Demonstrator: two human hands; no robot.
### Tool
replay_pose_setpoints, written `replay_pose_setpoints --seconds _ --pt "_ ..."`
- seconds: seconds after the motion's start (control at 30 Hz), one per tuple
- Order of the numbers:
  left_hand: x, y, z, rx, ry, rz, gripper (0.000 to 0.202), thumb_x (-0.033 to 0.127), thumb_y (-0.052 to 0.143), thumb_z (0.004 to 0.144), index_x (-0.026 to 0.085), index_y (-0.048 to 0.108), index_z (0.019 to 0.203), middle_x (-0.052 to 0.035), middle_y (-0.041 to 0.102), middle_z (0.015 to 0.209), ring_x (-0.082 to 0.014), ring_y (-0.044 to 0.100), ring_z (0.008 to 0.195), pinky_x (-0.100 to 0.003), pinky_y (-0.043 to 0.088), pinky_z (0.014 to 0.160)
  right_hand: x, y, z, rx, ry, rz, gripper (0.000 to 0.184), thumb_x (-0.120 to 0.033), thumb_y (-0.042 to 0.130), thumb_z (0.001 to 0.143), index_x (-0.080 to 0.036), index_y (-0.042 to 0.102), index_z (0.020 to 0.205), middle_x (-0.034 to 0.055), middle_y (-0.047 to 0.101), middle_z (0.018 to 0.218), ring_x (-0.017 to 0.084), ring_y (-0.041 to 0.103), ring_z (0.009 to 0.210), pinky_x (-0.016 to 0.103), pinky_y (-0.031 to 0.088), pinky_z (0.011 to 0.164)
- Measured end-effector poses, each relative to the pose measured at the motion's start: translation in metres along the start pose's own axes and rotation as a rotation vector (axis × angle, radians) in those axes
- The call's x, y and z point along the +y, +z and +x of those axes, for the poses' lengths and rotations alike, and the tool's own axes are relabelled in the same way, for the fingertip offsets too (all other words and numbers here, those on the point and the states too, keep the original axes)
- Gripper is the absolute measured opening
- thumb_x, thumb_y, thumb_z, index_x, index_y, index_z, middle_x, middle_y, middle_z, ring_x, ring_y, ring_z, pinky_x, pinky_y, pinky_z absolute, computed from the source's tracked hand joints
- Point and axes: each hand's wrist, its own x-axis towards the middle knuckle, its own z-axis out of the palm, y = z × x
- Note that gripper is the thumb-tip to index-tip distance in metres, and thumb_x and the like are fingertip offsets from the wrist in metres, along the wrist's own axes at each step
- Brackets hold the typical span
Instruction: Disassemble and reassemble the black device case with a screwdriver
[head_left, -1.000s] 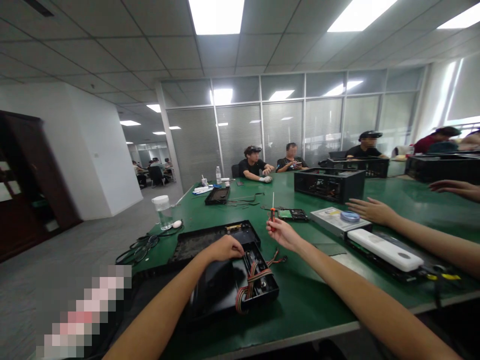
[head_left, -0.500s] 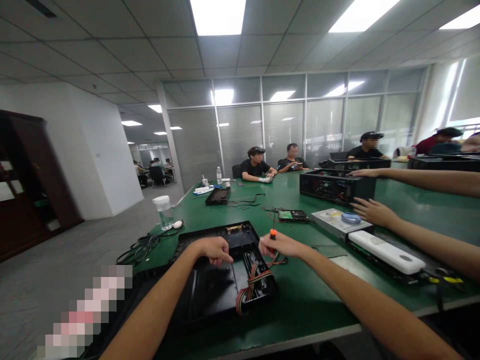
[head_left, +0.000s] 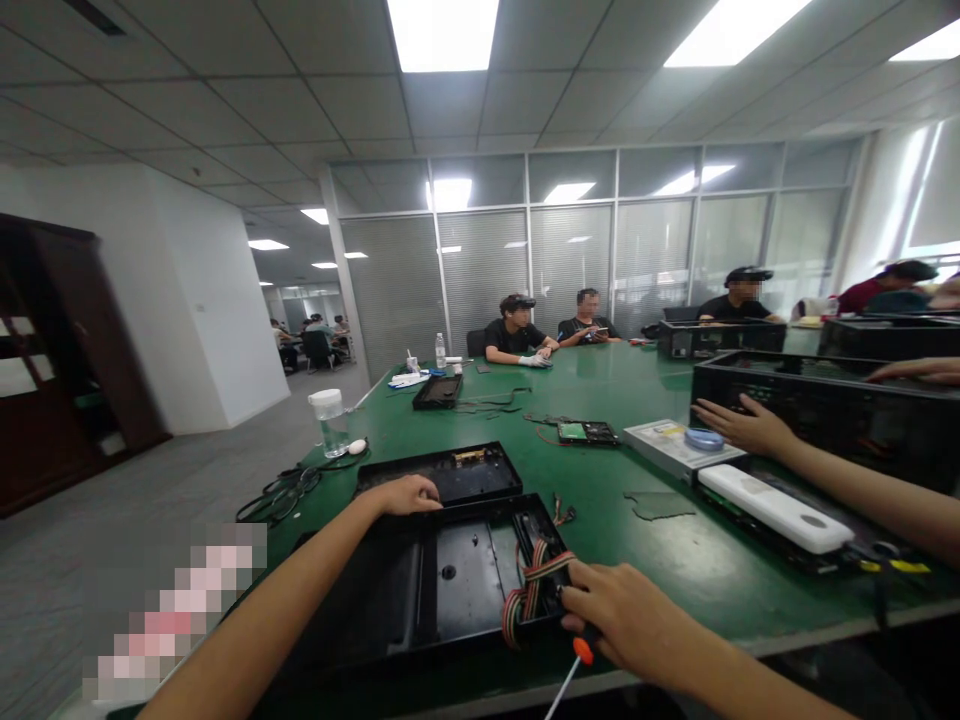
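Note:
A wide black metal case (head_left: 367,570) lies at the table's near side, its inside facing up. My left hand (head_left: 409,493) is closed at the case's far edge, fingers curled over it and partly hidden. In my right hand (head_left: 626,612) is a screwdriver (head_left: 582,652) with a black and orange handle, its shaft pointing down toward me. The fingers of that hand also touch the case's right edge, beside a striped ribbon cable (head_left: 536,585). Just behind the case rests a second black panel (head_left: 480,480) with a brass-coloured part.
A co-worker's hand (head_left: 742,425) rests against a black computer case (head_left: 817,410) at right. Nearer are a silver drive box (head_left: 667,450) with a blue tape roll, and a long white device (head_left: 776,508). A circuit board (head_left: 585,432) lies mid-table; a lidded water jar (head_left: 330,425) stands left.
My right hand has come toward me and down to the case's right side, turning the screwdriver's shaft from up to down. My left hand has moved to the case's far edge. The co-worker's case shifted right.

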Motion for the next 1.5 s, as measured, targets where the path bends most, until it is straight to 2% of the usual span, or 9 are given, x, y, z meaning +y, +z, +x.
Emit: replay_pose_setpoints --seconds 0.13,0.27,0.4,0.53,0.7,0.83,0.93,1.1,1.5 --pt "0.008 -0.011 0.001 0.008 0.064 0.183 0.022 0.020 0.060 0.065 0.020 0.063 0.086 -0.0011 0.061 0.078 -0.0163 0.054 0.074 -0.020 0.039 0.064 -0.001 0.001 -0.001 -0.002 0.003 0.049 0.010 -0.021 0.045 0.079 -0.020 0.055 0.082 0.0054 0.056 0.091 0.017 0.056 0.075 0.026 0.038 0.059" --pt "0.030 -0.045 -0.010 0.081 0.153 0.266 0.024 0.023 0.061 0.067 0.022 0.063 0.091 -0.0043 0.061 0.093 -0.0207 0.053 0.089 -0.024 0.038 0.075 0.002 0.004 0.005 0.008 0.029 0.070 0.012 -0.019 0.046 0.078 -0.020 0.058 0.081 0.0054 0.054 0.092 0.015 0.056 0.076 0.025 0.039 0.063" --pt "0.055 -0.077 -0.041 0.076 0.200 0.262 0.020 0.027 0.058 0.072 0.022 0.064 0.091 -0.0031 0.061 0.088 -0.0199 0.054 0.086 -0.024 0.036 0.076 0.020 0.011 0.031 0.011 0.019 0.073 0.016 -0.022 0.046 0.078 -0.021 0.061 0.085 0.0055 0.055 0.093 0.016 0.056 0.079 0.025 0.042 0.067" --pt "0.082 -0.088 -0.086 0.103 0.246 0.237 0.022 0.031 0.056 0.076 0.024 0.062 0.095 -0.0018 0.060 0.093 -0.0204 0.051 0.091 -0.026 0.033 0.080 0.049 0.021 0.078 -0.009 0.023 0.072 0.019 -0.021 0.047 0.077 -0.018 0.062 0.089 0.0087 0.056 0.099 0.019 0.057 0.084 0.029 0.043 0.073" --pt "0.107 -0.068 -0.136 0.018 0.291 0.179 0.018 0.028 0.051 0.080 0.024 0.060 0.095 -0.0034 0.060 0.088 -0.0193 0.052 0.085 -0.026 0.033 0.077 0.078 0.036 0.126 0.068 0.041 0.205 0.028 -0.014 0.046 0.077 -0.015 0.057 0.102 0.0101 0.057 0.106 0.022 0.052 0.098 0.032 0.042 0.084" --pt "0.113 -0.040 -0.157 0.012 0.329 0.160 0.018 0.020 0.050 0.078 0.021 0.059 0.093 -0.0039 0.059 0.085 -0.0183 0.054 0.081 -0.026 0.035 0.074 0.092 0.047 0.123 0.175 -0.137 0.278 0.047 -0.011 0.047 0.075 -0.013 0.043 0.121 0.0135 0.045 0.121 0.021 0.043 0.111 0.033 0.038 0.092" --pt "0.113 -0.021 -0.161 0.024 0.361 0.175 0.016 0.016 0.051 0.076 0.019 0.057 0.091 -0.0030 0.059 0.083 -0.0174 0.054 0.079 -0.026 0.037 0.073 0.106 0.050 0.111 0.213 -0.200 0.275 0.057 -0.014 0.049 0.077 -0.015 0.031 0.131 0.0129 0.035 0.129 0.020 0.035 0.118 0.034 0.033 0.097" --pt "0.114 0.002 -0.158 0.017 0.402 0.170 0.010 0.013 0.053 0.073 0.018 0.056 0.082 -0.0017 0.058 0.077 -0.0153 0.054 0.074 -0.024 0.037 0.069 0.125 0.053 0.108 0.192 -0.153 0.209 0.045 -0.017 0.049 0.079 -0.021 0.044 0.123 0.0092 0.048 0.115 0.019 0.046 0.106 0.033 0.038 0.090" --pt "0.119 0.014 -0.159 -0.002 0.342 0.114 0.017 0.014 0.052 0.073 0.019 0.056 0.089 -0.0015 0.060 0.085 -0.0152 0.055 0.080 -0.024 0.038 0.074 0.123 0.064 0.120 0.141 -0.148 0.044 0.059 -0.018 0.046 0.078 -0.012 0.028 0.133 0.0126 0.059 0.101 0.019 0.055 0.090 0.031 0.041 0.079"
